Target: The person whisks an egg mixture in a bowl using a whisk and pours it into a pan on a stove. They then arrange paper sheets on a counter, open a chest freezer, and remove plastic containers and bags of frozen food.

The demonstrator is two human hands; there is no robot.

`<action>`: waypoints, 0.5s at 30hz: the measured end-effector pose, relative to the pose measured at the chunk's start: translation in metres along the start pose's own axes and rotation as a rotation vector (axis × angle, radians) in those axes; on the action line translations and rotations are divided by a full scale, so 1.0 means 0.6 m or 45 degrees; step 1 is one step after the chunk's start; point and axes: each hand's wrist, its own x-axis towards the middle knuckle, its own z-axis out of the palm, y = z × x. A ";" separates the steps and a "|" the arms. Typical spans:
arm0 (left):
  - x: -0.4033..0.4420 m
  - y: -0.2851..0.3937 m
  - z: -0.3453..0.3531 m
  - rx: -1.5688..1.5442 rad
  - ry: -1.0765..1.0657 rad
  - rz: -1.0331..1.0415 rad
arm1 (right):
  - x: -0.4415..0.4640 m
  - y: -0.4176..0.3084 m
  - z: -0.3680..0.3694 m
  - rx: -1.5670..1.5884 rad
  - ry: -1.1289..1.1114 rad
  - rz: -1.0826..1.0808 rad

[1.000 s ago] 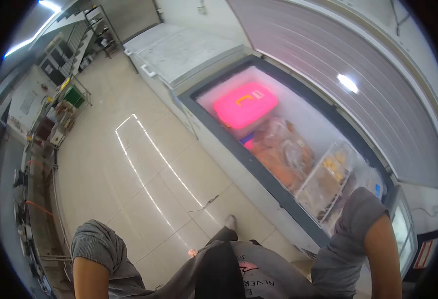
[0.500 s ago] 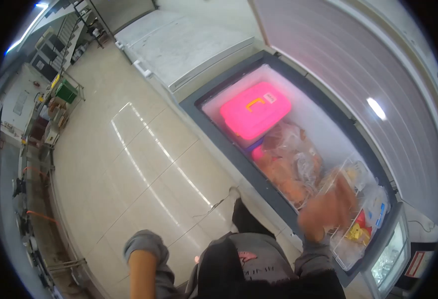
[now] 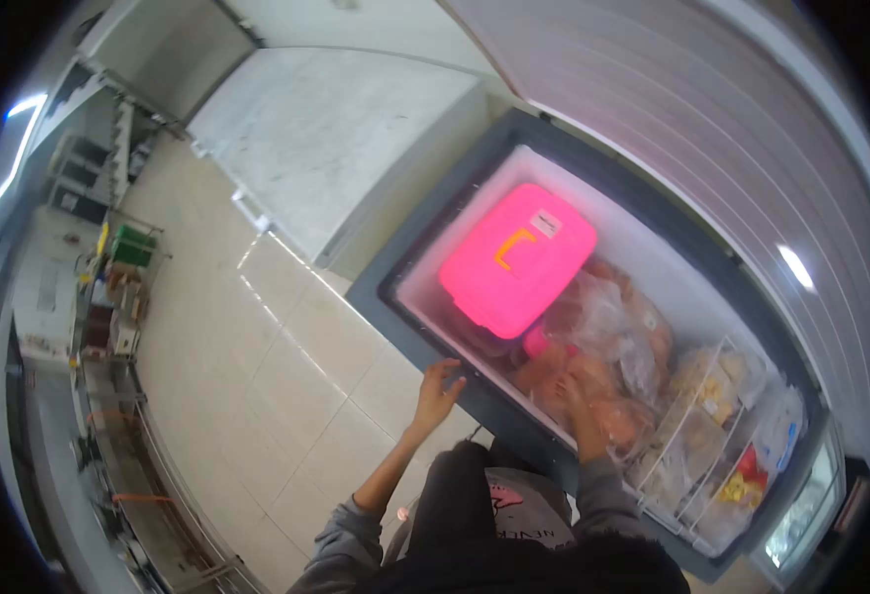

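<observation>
An open chest freezer [image 3: 381, 287] holds a bright pink lidded box [image 3: 519, 262] with a yellow handle. Beside the box lie clear plastic bags of orange-brown food [image 3: 618, 346]. My right hand [image 3: 566, 388] reaches inside the freezer over these bags, its fingers against or just above the plastic; whether they grip anything is hidden. My left hand [image 3: 438, 391] is outside, close to the freezer's front rim, with its fingers apart and nothing in them. A white wire basket [image 3: 697, 436] with bagged food is to the right of my right hand.
The raised freezer lid [image 3: 692, 129] leans at the back. A closed white chest freezer [image 3: 326, 129] stands to the left. Tiled floor [image 3: 287, 396] lies in front. Metal counters [image 3: 148, 495] and a green crate [image 3: 133, 246] are along the far left.
My right hand has moved from over the wire basket to the bagged food nearer the pink box. My left hand has come into view by the rim. The view has shifted closer to the freezer.
</observation>
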 end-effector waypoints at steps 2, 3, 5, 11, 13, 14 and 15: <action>0.057 -0.087 0.018 -0.125 -0.082 -0.248 | 0.039 -0.009 0.017 -0.193 0.129 0.150; 0.091 -0.115 0.021 -0.123 -0.122 -0.243 | 0.051 -0.014 0.026 -0.255 0.163 0.191; 0.151 -0.145 0.023 -0.492 -0.103 -0.587 | 0.071 -0.015 0.049 -0.284 0.230 0.184; 0.315 -0.163 0.010 -0.967 -0.063 -0.781 | 0.126 0.025 0.148 -0.234 0.477 -0.023; 0.368 -0.217 0.007 -1.001 -0.009 -1.042 | 0.149 0.043 0.192 -0.196 0.551 -0.090; 0.380 -0.242 -0.001 -1.042 -0.061 -1.014 | 0.163 0.050 0.213 -0.180 0.592 -0.122; 0.404 -0.379 -0.009 -1.105 -0.174 -1.045 | 0.181 0.061 0.235 -0.173 0.628 -0.153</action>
